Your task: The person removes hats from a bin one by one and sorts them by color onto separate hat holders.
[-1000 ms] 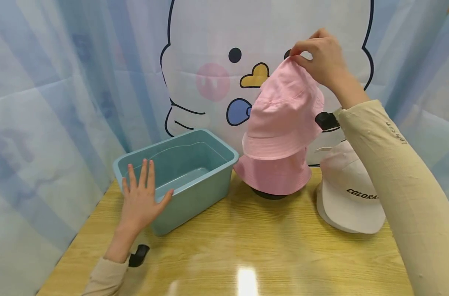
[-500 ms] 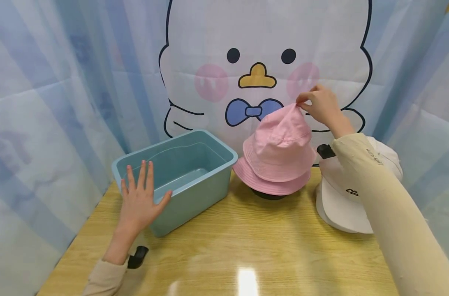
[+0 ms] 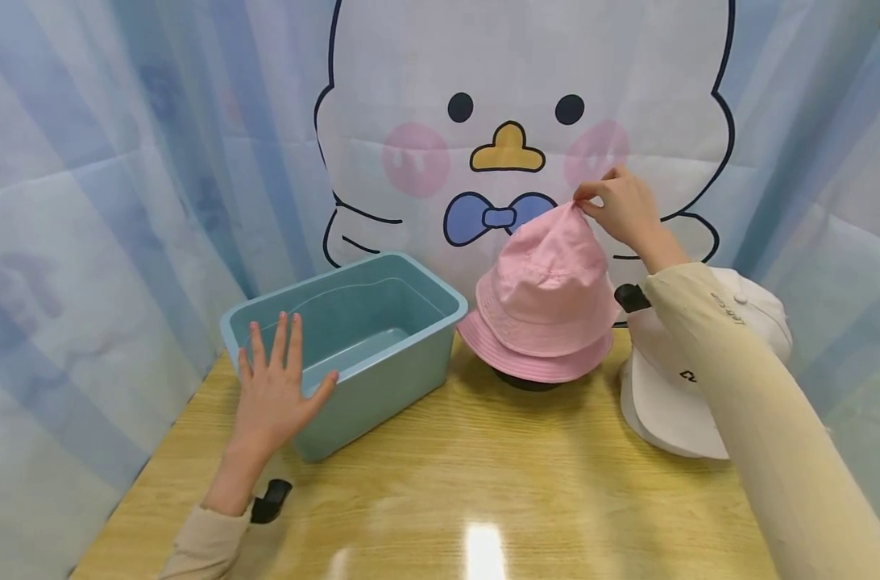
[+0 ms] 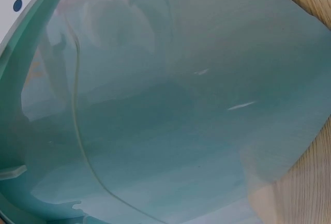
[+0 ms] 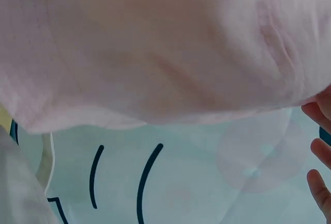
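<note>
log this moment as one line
right hand: pinches upper pink hat at top; left hand: spread at teal bin; lower pink hat: beneath upper one; white cap: on table

head view looked fwd + down over the table [image 3: 411,499]; L wrist view faced the bin [image 3: 382,395] v close, R the pink hat [image 3: 552,290], both shared w/ head view

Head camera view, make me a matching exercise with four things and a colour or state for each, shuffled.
1. Bin
2. Left hand
3. Right hand
4. Lettered cap

A. Pinching the peak of the upper pink hat
B. White, partly hidden by a sleeve
C. Fingers spread
D. Blue-green, open-topped

Pairs: 1-D, 2-C, 3-A, 4-B.
</note>
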A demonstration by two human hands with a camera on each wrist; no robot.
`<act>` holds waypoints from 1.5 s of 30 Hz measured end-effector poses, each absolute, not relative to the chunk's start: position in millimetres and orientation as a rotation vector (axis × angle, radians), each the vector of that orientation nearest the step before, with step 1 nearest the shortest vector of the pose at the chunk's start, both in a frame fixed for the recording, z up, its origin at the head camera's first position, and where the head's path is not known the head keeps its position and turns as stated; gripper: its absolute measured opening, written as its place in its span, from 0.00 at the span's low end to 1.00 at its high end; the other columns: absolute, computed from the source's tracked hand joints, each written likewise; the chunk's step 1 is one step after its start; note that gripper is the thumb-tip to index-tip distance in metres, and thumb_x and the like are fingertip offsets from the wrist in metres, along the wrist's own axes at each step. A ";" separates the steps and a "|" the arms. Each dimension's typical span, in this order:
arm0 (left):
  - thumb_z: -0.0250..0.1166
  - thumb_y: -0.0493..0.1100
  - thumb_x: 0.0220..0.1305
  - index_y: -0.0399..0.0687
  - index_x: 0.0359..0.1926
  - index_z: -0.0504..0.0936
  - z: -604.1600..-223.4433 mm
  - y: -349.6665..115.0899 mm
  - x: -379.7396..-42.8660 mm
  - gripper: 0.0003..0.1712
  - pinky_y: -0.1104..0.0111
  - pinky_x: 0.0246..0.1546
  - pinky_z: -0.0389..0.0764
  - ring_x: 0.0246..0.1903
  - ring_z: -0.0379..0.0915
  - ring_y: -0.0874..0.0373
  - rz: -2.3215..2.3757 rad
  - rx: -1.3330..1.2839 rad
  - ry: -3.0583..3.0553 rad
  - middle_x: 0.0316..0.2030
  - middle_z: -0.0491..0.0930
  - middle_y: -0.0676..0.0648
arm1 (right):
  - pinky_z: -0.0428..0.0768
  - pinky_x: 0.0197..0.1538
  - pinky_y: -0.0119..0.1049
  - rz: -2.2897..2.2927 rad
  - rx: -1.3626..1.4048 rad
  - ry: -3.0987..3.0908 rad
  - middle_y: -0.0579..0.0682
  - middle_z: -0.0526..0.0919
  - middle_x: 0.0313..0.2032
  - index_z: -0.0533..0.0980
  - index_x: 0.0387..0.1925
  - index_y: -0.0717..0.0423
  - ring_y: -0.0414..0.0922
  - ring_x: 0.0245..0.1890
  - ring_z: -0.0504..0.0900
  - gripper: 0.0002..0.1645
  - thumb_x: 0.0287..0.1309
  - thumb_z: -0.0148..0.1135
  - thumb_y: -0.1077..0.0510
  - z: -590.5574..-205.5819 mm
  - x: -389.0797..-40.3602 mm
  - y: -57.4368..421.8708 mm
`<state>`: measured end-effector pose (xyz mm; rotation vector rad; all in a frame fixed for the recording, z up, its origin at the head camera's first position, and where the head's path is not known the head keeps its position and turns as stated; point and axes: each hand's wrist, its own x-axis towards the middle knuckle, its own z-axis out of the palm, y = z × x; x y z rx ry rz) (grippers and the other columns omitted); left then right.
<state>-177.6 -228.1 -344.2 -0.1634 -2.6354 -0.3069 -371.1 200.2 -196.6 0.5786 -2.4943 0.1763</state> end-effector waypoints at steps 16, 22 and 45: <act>0.54 0.60 0.58 0.49 0.70 0.41 -343.9 -227.3 -181.7 0.47 0.37 0.57 0.49 0.66 0.38 0.34 -0.336 -0.274 -2.616 0.68 0.46 0.38 | 0.69 0.36 0.48 0.319 0.527 -2.621 0.59 0.81 0.43 0.76 0.44 0.58 0.54 0.42 0.69 0.14 0.57 0.56 0.57 -207.7 -338.8 218.5; 0.62 0.44 0.54 0.41 0.64 0.59 -337.9 -217.1 -181.8 0.38 0.41 0.54 0.59 0.60 0.54 0.34 -0.346 -0.462 -2.412 0.61 0.61 0.34 | 0.72 0.41 0.51 0.549 0.526 -2.565 0.62 0.81 0.41 0.76 0.44 0.61 0.58 0.41 0.75 0.15 0.58 0.55 0.57 -225.7 -305.0 237.1; 0.52 0.38 0.62 0.34 0.51 0.72 -432.6 -20.6 -310.7 0.17 0.58 0.50 0.74 0.44 0.75 0.47 -2.946 -0.059 -1.461 0.40 0.74 0.42 | 0.77 0.41 0.25 2.133 -0.142 -2.269 0.64 0.52 0.65 0.51 0.65 0.63 0.29 0.35 0.77 0.31 0.65 0.42 0.54 -342.1 -251.1 229.7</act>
